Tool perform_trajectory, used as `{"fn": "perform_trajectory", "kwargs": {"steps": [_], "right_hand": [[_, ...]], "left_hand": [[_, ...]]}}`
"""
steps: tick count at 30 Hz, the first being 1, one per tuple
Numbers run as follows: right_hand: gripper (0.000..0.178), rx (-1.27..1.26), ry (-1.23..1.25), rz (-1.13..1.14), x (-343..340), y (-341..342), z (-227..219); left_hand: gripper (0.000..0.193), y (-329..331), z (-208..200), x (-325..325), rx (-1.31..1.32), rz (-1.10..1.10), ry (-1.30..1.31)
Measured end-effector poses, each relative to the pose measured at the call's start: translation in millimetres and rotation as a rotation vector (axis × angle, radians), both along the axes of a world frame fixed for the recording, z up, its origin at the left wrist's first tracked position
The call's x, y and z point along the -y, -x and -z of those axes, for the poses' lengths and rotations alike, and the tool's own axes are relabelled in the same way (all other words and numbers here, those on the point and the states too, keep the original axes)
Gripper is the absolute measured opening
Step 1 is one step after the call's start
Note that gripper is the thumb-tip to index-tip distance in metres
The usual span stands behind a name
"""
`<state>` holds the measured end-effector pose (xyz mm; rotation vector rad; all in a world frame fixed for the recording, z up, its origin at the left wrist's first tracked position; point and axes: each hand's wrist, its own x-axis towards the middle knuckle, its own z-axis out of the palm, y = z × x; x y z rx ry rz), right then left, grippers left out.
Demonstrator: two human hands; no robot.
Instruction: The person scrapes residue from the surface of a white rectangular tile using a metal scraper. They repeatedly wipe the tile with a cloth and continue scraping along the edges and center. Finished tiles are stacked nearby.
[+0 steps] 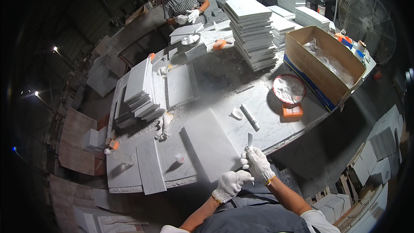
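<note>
My right hand (259, 166), in a white knit glove, grips a small flat scraper blade (250, 140) that points up and away from me. Close by on its left, my gloved left hand (233, 186) has its fingers curled together; whatever they may hold is hidden. Both hands are at the near edge of the table, beside a large pale marble tile (211, 142) lying flat. Just beyond it on the tabletop are a white stick-like bar (250, 117) and a small white lump (236, 114).
Tall tile stacks (252, 34) and a leaning stack (144, 88) flank the table. At right are a cardboard box (323, 67), a red-rimmed bowl of white paste (289, 89) and an orange block (292, 111). A gloved co-worker (185, 4) stands across; a fan (366, 23) is far right.
</note>
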<state>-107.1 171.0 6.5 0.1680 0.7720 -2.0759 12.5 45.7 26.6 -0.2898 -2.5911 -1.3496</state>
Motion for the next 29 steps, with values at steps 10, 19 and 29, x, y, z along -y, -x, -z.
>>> {"fn": "perform_trajectory", "kwargs": {"steps": [10,19,29], "right_hand": [[0.022,-0.334,-0.338,-0.016,17.8,-8.8,5.1],[0.019,0.012,0.304,-0.015,37.2,3.5,-14.9],[0.025,-1.342,-0.302,0.011,36.9,13.4,-31.5]], "left_hand": [[0.042,13.5,-10.5,-3.8,-0.489,-0.382,0.437],[0.055,-4.6,-14.6,-47.6,-0.314,0.066,0.466],[0.05,45.2,-57.7,17.0,-0.426,-0.287,0.486]]}}
